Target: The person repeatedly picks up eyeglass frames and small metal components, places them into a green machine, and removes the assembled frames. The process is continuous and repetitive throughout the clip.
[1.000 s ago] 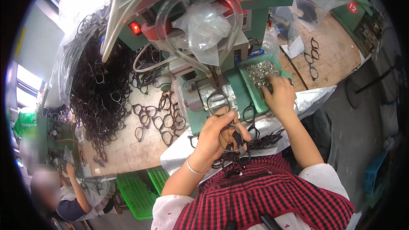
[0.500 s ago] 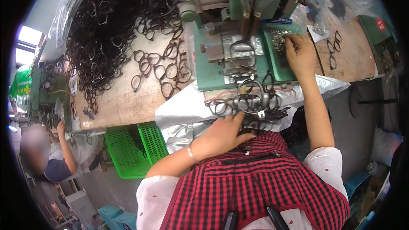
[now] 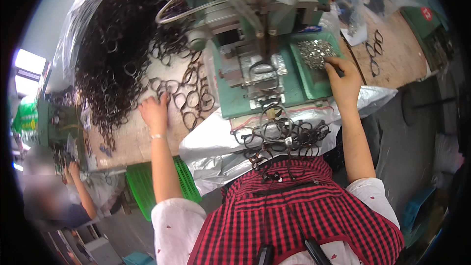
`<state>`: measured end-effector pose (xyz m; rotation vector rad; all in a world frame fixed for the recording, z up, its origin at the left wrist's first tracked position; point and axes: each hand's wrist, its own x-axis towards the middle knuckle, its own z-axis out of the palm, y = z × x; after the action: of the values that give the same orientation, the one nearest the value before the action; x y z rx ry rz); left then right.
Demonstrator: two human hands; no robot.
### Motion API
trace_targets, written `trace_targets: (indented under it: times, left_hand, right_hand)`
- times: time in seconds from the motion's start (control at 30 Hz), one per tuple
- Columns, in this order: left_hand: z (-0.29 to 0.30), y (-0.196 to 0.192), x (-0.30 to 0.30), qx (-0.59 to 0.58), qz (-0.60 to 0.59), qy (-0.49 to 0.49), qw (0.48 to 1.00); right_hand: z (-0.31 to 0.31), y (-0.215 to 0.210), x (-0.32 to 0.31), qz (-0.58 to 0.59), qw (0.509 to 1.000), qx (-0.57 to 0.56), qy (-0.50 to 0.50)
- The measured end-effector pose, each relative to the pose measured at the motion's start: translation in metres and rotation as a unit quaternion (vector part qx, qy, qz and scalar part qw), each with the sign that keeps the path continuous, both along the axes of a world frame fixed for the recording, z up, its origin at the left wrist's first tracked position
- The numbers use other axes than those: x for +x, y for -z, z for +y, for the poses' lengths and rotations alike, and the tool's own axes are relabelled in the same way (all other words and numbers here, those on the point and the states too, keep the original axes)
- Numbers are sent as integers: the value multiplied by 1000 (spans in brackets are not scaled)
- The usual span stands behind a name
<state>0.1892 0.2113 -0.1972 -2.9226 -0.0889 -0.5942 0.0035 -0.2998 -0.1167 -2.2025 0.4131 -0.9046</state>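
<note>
My left hand reaches over the wooden table, thumb and fingers apart, its tips just short of some loose dark eyeglass frames. My right hand is at the green tray, thumb and forefinger drawn together at the edge of a heap of small silvery metal parts. Whatever lies between those fingertips is too small to make out. A glasses frame rests on the metal fixture of the green machine. More dark frames lie bunched on the silver sheet in front of me.
A tall heap of dark glasses frames covers the far left of the table. Below the table edge stands a green plastic basket. Several frames lie on the right-hand table. Another person works at the left.
My left hand has left the bunched frames in front of me and moved left and away, over the table. My right hand stays at the tray, fingertips slightly nearer me.
</note>
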Motion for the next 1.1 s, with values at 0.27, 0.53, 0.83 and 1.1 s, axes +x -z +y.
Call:
trace_targets:
  times: [0.27,0.53,0.83,1.1]
  left_hand:
    - [-36,-37,-17,-284,-36,53,957]
    - [-120,-52,-50,-776,7,161,611]
    - [-195,-206,-90,-593,-107,591,537]
    - [-219,-206,-111,-463,-101,608,637]
  right_hand:
    - [19,-37,-32,-22,997,38,-68]
    - [89,-56,46,-122,931,283,-194]
    - [102,-70,39,-129,892,369,-228]
    - [93,-97,5,-57,948,210,-231]
